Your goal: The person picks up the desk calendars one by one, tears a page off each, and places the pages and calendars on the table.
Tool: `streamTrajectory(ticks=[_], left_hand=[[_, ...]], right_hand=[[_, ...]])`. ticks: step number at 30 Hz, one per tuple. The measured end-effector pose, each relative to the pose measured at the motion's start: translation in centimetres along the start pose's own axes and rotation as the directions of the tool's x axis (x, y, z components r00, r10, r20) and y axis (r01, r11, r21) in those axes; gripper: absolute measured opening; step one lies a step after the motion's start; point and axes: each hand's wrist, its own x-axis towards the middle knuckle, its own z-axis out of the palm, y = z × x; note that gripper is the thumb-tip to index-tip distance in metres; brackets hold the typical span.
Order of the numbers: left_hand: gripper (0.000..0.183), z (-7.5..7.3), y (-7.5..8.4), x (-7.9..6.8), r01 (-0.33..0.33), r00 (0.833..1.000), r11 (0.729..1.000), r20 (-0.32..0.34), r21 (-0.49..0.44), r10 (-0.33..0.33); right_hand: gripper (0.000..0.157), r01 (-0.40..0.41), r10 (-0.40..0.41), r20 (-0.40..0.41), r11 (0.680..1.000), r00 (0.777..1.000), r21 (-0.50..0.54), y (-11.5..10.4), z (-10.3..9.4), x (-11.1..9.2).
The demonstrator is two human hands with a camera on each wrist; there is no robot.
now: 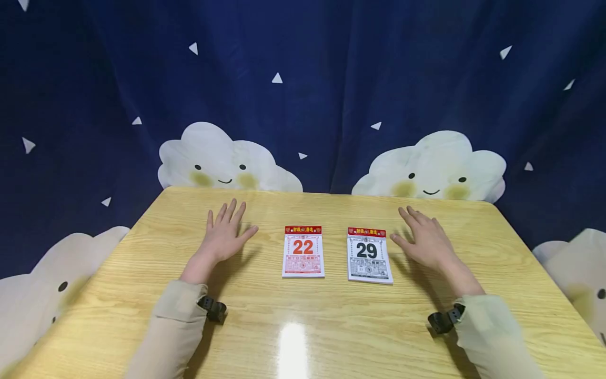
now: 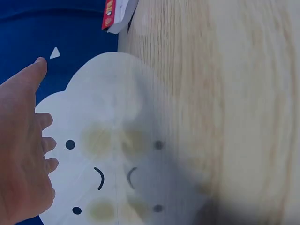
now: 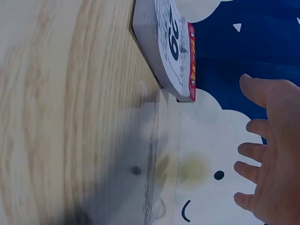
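Two tear-off calendar pads lie face up on the wooden table. The calendar pad on the left (image 1: 303,258) shows a red 22 under a red header strip. Its neighbour, the calendar pad on the right (image 1: 369,258), shows a black 29 and sits slightly turned. My left hand (image 1: 222,239) is spread over the table, left of the 22 pad, holding nothing. On the other side, my right hand (image 1: 428,239) hovers with fingers extended beside the 29 pad, also holding nothing. The right wrist view shows the thick page edge of the 29 pad near the thumb.
The table (image 1: 246,321) has a glossy wood-grain top with a bright reflection near its front. Behind it hangs a dark blue curtain (image 1: 312,105) with white triangles and smiling clouds. Black wrist cameras are strapped over both beige sleeves (image 1: 172,326).
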Motion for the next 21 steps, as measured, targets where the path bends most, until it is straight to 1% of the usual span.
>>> streamTrajectory(ticks=[7,12,17,21], left_hand=[[0.074,0.0,0.7,0.1,0.009,1.000,0.999,0.000,-0.046,-0.009],[0.075,0.2,1.1,0.0,0.001,1.000,0.997,-0.004,-0.082,-0.001],[0.073,0.3,1.7,-0.2,0.000,1.000,0.985,-0.016,-0.174,-0.002],[0.065,0.3,2.1,-0.2,0.015,0.998,0.969,-0.060,-0.246,-0.030]], right_hand=[[0.068,0.021,-0.022,0.004,0.999,1.000,0.024,-0.8,0.3,0.4],[0.069,0.010,-0.013,0.032,0.995,0.999,0.099,-1.7,0.7,0.7],[0.069,-0.012,0.002,0.065,0.988,0.998,0.154,-2.7,1.1,0.9],[0.065,-0.017,0.005,0.067,0.984,0.998,0.177,-3.8,1.4,1.3]])
